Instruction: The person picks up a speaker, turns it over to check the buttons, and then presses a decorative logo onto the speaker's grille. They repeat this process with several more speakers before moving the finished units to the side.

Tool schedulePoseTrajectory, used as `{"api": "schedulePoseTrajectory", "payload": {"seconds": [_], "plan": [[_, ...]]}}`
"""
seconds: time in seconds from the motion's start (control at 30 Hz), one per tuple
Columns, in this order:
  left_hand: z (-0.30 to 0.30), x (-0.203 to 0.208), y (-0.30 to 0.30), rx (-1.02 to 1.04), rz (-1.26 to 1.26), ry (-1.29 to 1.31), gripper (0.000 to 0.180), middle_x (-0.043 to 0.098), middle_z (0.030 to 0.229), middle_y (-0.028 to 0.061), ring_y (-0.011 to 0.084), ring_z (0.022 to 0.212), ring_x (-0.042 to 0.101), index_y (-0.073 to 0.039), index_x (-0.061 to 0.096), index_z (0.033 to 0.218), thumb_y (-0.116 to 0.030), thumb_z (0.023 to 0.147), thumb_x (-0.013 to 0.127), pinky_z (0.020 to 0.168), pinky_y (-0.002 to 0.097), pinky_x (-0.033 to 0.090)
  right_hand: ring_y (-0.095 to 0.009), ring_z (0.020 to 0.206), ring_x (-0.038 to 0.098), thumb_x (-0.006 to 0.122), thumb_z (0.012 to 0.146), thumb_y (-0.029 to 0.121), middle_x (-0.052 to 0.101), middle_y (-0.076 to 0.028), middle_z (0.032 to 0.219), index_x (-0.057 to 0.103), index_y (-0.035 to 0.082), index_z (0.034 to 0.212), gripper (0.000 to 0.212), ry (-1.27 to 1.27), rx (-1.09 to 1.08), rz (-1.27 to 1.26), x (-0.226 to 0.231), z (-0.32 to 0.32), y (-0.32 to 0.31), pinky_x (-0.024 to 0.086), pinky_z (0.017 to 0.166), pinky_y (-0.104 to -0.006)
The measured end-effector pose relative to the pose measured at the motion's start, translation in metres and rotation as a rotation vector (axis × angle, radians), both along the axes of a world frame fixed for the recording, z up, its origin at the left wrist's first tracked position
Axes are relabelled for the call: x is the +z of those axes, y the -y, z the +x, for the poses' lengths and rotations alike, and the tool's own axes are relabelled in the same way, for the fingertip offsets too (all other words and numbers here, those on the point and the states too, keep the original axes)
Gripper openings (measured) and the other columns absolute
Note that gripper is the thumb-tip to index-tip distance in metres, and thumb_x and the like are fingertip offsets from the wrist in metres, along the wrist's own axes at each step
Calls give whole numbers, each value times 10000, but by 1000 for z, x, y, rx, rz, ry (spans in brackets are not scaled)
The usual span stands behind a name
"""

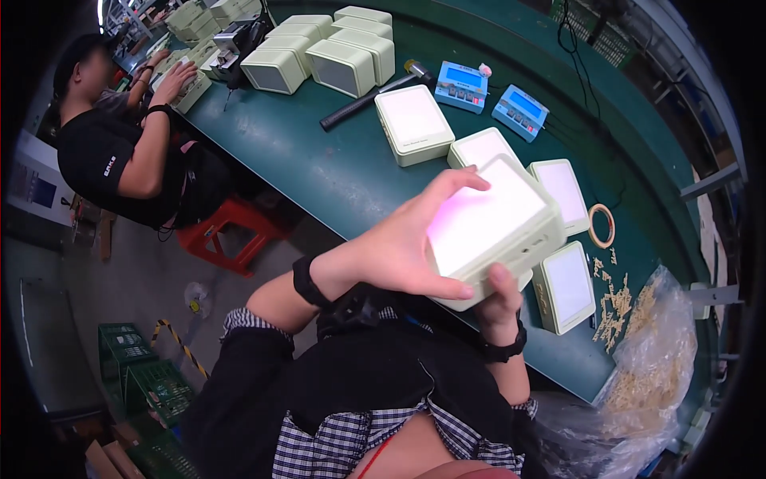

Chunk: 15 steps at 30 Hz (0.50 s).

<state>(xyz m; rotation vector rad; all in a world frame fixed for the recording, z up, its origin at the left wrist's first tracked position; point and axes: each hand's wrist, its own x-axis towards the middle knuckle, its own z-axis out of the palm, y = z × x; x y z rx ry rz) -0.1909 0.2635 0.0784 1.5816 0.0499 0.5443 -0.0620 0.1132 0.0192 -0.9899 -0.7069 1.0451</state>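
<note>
Both my hands hold a pale green box-shaped device (511, 211) with a glowing white front panel, tilted above the table's near edge. A pink-purple tint shows on the panel near my left fingers. My left hand (383, 251) spans its left side, with the thumb along the lower edge and fingers over the panel. My right hand (501, 303) grips it from below at the near right corner, its other fingers partly hidden. Around it on the table are similar devices: one standing at the back (413, 124), one to the right (560, 195), and one nearer me (567, 287).
Two blue meters (463, 86) and a black rod-shaped tool (367, 104) lie farther back. Stacked devices (319, 56) stand far left. A tape roll (602, 225), scattered tan pieces (613, 307) and a clear plastic bag (650, 367) are right. A co-worker (120, 160) sits left, near a red stool (231, 235).
</note>
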Motion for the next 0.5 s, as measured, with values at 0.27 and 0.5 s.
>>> {"api": "schedulePoseTrajectory", "payload": {"seconds": [0.27, 0.5], "plan": [[60, 9, -149, 793, 559, -331, 980, 375, 1479, 204, 371, 1401, 319, -69, 402, 1424, -578, 678, 782, 1129, 505, 276, -441, 1307, 448, 469, 893, 450, 378, -232, 1489, 250, 20, 1511, 784, -271, -486, 252, -25, 32, 83, 341, 1095, -607], [107, -31, -282, 1259, 933, -1053, 971, 123, 1597, 229, 556, 1429, 67, -283, 332, 1513, -814, 726, 539, 1027, 780, 158, -440, 1318, 429, 511, 905, 456, 387, -200, 1490, 294, 43, 1500, 756, -273, -533, 703, -22, 59, 158, 327, 1092, -630]]}}
